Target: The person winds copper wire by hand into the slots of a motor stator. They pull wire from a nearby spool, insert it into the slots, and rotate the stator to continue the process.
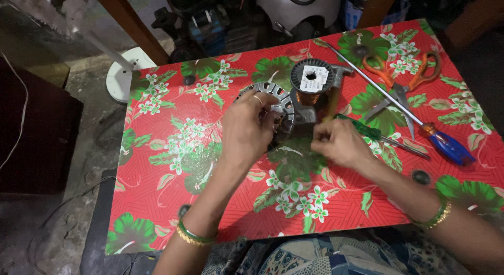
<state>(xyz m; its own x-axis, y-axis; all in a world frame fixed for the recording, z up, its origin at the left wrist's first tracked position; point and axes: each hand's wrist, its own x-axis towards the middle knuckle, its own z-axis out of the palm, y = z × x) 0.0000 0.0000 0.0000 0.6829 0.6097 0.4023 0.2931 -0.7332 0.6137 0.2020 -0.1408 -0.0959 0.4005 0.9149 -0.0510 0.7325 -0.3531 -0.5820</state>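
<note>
My left hand (247, 129) rests on a round grey metal motor stator (281, 104) lying on a table with a red floral cloth (173, 164), its fingers gripping the ring's near side. Just to the right, my right hand (338, 143) has its fingers pinched together at the stator's edge; what they pinch is too small to see. A spool of copper wire (311, 81) stands right behind the stator, touching it.
A long blue-handled screwdriver (409, 115) lies diagonally at right, with orange-handled scissors (401, 78) and a green-handled screwdriver (375, 134) beside it. A white fan base (123, 75) stands on the floor at the left; dark machine parts crowd behind the table.
</note>
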